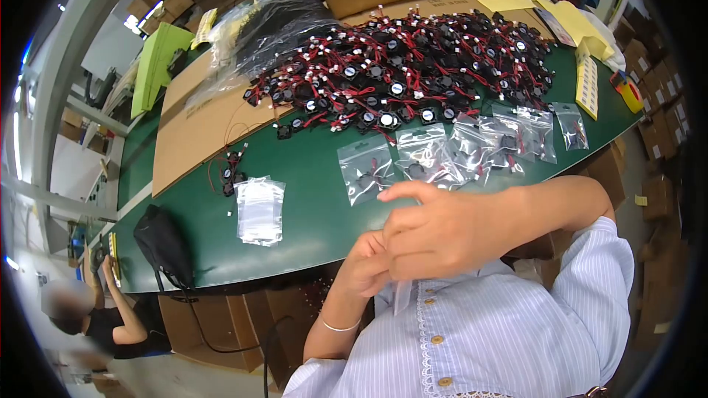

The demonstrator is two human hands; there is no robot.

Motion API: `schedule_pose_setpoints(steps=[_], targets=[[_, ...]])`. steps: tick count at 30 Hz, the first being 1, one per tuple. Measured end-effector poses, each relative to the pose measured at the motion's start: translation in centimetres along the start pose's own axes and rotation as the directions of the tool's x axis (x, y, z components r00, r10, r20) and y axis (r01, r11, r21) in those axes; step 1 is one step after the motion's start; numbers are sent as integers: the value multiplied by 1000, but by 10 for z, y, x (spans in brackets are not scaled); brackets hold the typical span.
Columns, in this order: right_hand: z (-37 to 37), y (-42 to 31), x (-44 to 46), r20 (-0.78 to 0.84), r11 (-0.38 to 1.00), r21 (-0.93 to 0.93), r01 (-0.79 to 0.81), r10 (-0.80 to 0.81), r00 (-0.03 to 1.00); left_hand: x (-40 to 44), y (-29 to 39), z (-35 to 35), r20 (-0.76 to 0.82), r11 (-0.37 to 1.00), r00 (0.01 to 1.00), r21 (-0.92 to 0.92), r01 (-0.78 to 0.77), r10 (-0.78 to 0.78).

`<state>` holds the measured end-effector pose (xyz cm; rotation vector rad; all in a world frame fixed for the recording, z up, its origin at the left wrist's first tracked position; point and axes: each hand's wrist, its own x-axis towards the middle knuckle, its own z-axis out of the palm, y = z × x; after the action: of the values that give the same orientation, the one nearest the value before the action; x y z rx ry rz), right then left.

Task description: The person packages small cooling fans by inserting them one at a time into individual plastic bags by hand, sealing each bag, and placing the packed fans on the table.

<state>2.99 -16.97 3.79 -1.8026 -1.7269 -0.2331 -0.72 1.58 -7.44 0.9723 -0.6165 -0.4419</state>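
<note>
My right hand (442,232) is in front of my chest, its fingers curled and one finger stretched out to the left. Close against it, my left hand (366,267) is closed too. Between them a strip of clear plastic bag (402,297) hangs down; both hands seem to pinch it, and its contents are hidden. Beyond my hands lie several clear zip bags (366,171) with small black fans inside. A stack of flat zip bags (260,211) rests to the left, with a few loose fans (230,175) behind it.
A large heap of small black fans (413,66) with red wires covers the cardboard sheet (188,129) on the green table (317,217). A black pouch (164,243) sits at the left edge. Yellow label sheets (588,85) and a tape roll (629,94) are right. Other people work nearby.
</note>
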Motion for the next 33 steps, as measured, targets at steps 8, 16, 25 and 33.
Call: schedule_pose_setpoints(steps=[8, 16, 25, 33], targets=[[7, 1, 21, 18, 933, -216, 289, -292, 956, 7, -2, -30, 459, 955, 883, 292, -42, -102], [6, 10, 29, 137, 861, -312, 402, -378, 916, -15, 10, -18, -56, 940, 963, -237, 244, -264], [6, 43, 44, 266, 910, 90, -405, 370, 890, -10, 59, -49, -617, 856, 726, 512, 75, 305], [35, 123, 37, 195, 685, -410, -602, 711, 676, -42, 73, -112, -381, -350, 671, 632, 691, 636]])
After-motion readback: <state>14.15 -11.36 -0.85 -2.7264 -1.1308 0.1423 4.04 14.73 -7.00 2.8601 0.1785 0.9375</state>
